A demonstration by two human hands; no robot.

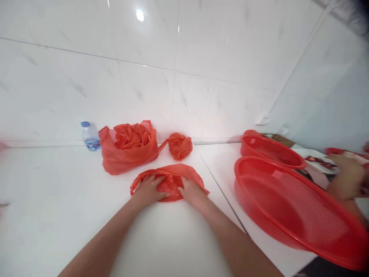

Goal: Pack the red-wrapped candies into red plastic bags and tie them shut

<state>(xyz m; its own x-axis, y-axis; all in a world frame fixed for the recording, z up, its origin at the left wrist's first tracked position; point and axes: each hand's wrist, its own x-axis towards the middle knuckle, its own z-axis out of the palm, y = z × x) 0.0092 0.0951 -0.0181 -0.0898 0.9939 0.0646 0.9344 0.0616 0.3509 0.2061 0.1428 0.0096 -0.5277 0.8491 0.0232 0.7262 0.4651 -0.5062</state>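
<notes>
A red plastic bag (pixel 170 184) lies on the white table in front of me, its mouth facing up and spread wide. My left hand (pixel 150 189) reaches into the left side of the opening, thumb and fingers apart. Inside the right side is my right hand (pixel 192 191), its thumb held away from the other fingers, which partly hide behind the hand. Just beyond stands a fuller red bag (pixel 127 156) stuffed with crumpled red plastic. Beside that, a small knotted red bag (pixel 180 147) rests near the wall.
A water bottle (pixel 90 136) stands against the tiled wall at the left. Two red plastic baskets, a large one (pixel 273 204) and one behind it (pixel 271 150), occupy the right side. Past them, a co-worker's blurred arm (pixel 347 175) reaches near a white tray (pixel 313 154) with dark red pieces.
</notes>
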